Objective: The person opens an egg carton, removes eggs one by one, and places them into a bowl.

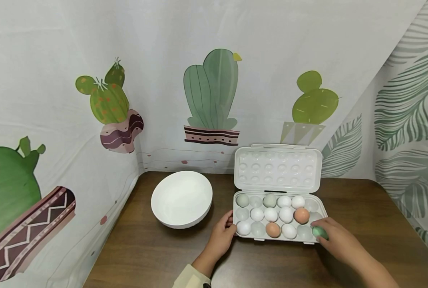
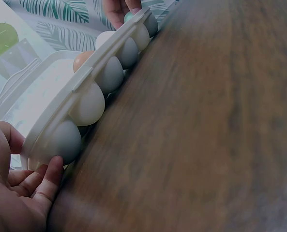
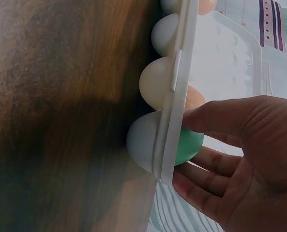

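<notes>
A white plastic egg carton (image 1: 257, 236) lies with its lid (image 1: 277, 170) raised at the back. White, orange-brown (image 1: 301, 216) and pale green eggs (image 1: 269, 201) sit in some of its cups. My left hand (image 1: 221, 235) holds the carton's left end; in the left wrist view the thumb is at the rim and the fingers touch the outer wall. At the front right corner cup my right hand (image 1: 337, 240) pinches a green egg (image 3: 189, 146) between thumb and fingers. The egg's lower part is hidden by the carton's rim in the right wrist view.
A white bowl (image 1: 182, 199) stands on the brown wooden table (image 1: 134, 248), left of the carton. Behind the table hangs a white cloth (image 1: 156, 48) printed with cacti, and at the right are leaf patterns (image 1: 411, 104).
</notes>
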{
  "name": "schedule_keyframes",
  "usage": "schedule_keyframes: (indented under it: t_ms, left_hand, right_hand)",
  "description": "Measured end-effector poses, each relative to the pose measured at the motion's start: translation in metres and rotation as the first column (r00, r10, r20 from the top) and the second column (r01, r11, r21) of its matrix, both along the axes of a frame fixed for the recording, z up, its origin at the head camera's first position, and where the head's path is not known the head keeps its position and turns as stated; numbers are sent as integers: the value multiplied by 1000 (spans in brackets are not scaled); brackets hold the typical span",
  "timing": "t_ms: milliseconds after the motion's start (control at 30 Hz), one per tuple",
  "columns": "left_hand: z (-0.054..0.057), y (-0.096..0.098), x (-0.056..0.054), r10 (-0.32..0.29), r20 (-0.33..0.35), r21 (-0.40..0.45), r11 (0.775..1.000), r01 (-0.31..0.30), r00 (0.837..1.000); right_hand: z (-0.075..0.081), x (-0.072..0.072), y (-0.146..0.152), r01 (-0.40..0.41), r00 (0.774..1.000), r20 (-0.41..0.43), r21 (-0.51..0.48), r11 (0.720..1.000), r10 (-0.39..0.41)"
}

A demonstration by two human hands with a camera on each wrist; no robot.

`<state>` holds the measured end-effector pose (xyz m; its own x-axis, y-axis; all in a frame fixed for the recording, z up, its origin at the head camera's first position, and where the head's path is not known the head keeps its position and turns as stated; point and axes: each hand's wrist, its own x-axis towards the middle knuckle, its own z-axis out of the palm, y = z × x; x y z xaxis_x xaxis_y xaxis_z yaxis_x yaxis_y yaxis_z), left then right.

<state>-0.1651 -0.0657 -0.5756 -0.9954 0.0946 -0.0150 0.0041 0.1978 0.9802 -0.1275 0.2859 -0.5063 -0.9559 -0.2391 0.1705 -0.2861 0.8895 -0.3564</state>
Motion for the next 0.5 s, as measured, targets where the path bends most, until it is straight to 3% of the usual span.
schedule_keyframes:
  t_ms: [500]
  left_hand:
    - [-2, 0, -1, 3, -6, -10, 1000, -3, 1000]
  right_hand:
    - [-2, 0, -1, -13, 999, -50, 56, 998, 16]
